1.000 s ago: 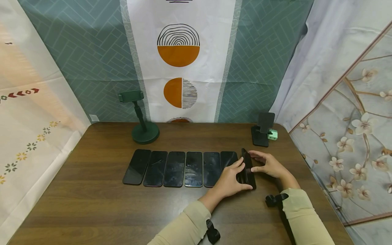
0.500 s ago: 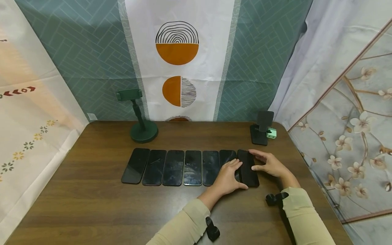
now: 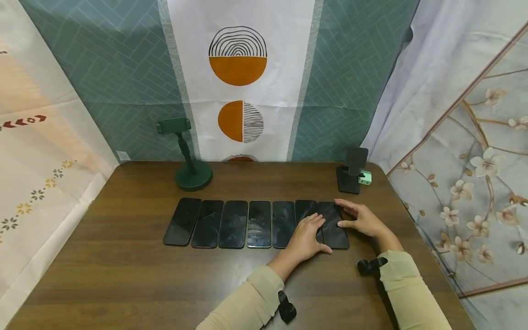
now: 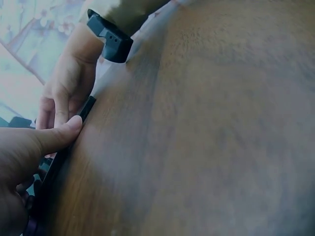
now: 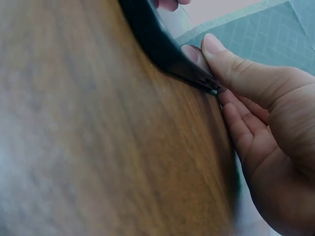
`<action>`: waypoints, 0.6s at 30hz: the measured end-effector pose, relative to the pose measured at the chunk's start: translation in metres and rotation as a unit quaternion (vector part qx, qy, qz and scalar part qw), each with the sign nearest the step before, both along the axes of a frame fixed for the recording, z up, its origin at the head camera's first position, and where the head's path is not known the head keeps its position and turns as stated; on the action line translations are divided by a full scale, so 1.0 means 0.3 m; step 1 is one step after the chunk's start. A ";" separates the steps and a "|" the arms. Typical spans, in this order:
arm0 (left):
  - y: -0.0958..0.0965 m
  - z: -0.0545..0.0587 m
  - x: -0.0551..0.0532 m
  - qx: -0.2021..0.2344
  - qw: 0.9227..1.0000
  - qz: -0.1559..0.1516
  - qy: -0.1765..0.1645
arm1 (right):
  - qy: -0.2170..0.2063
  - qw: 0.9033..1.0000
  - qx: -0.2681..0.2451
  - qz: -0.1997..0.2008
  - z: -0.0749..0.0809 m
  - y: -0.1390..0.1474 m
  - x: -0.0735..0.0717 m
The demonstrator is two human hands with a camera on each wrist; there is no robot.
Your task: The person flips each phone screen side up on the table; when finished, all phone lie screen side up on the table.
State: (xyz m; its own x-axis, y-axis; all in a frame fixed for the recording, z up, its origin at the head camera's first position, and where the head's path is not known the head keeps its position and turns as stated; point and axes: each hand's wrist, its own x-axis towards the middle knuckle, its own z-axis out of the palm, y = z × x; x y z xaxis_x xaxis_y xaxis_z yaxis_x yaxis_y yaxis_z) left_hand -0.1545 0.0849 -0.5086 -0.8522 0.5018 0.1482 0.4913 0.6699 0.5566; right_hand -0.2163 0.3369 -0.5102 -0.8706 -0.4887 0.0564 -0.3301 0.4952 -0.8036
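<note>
Several black smartphones lie side by side in a row on the wooden table. At the row's right end lies one smartphone (image 3: 335, 229), between both hands in the head view. My left hand (image 3: 305, 238) rests at its left side, fingers reaching over the neighbouring smartphone (image 3: 306, 209) and thumb at the near edge. My right hand (image 3: 365, 222) holds its far right corner between thumb and fingers. In the right wrist view, the right thumb (image 5: 236, 66) stands over the dark phone edge (image 5: 157, 49). The left thumb (image 4: 61, 135) touches the near edge in the left wrist view.
A green phone stand (image 3: 194, 175) stands at the back left of the table (image 3: 165, 284). At the back right are a black phone stand (image 3: 349, 176) and a small mint-green block (image 3: 365, 177). Patterned cloths hang behind and at both sides.
The rightmost smartphone has gone from standing on edge to lying down at the row's end. The left thumb has shifted slightly left; the right hand stays nearly still.
</note>
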 end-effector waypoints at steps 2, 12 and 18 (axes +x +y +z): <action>-0.004 0.002 0.004 -0.014 1.000 -0.016 0.001 | 0.002 1.000 0.003 -0.008 0.000 0.000 0.004; -0.102 0.027 0.008 -0.048 0.998 -0.047 0.018 | 0.044 0.993 0.036 -0.104 0.012 -0.040 0.057; -0.225 0.040 -0.006 -0.062 0.997 -0.020 0.032 | 0.173 0.965 0.040 -0.194 0.023 -0.109 0.111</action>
